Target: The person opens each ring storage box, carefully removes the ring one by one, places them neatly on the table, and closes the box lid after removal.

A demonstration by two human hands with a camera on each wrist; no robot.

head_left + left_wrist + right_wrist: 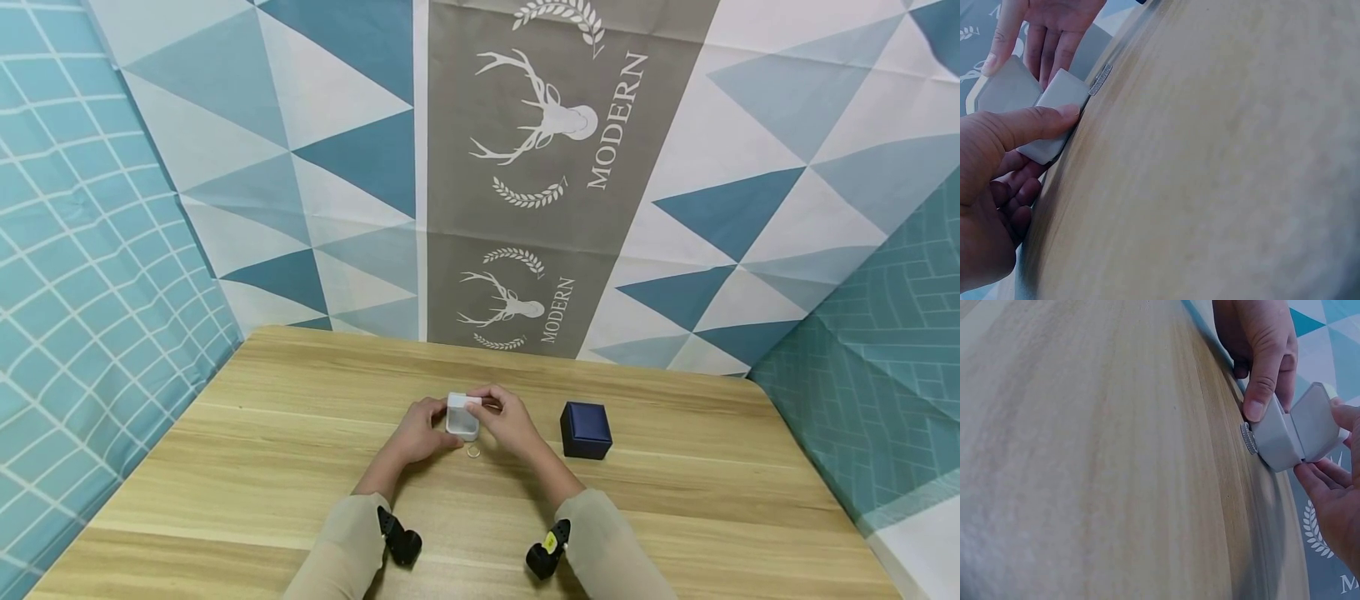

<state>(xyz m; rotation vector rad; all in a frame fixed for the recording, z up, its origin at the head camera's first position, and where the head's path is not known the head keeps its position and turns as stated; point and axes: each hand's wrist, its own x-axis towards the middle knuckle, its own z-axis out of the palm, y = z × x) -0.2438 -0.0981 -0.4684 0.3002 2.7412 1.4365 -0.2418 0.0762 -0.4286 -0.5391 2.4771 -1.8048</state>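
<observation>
A small white ring box [462, 423] stands on the wooden table with its lid raised. My left hand [420, 432] holds the base, its thumb [1041, 124] lying along the front in the left wrist view. From the other side my right hand [512, 423] pinches the raised lid [1316, 422] between thumb and fingers. Just in front of the base lies a silvery ring [473, 452]; its studded band [1249, 438] shows close beside the box in the right wrist view. Neither hand visibly touches the ring. The inside of the box is mostly hidden.
A dark blue box [587, 430], closed, sits on the table [712, 500] to the right of my right hand. Patterned cloth [360, 167] hangs behind the table's back edge, with more cloth at both sides. Each sleeve carries a small black camera.
</observation>
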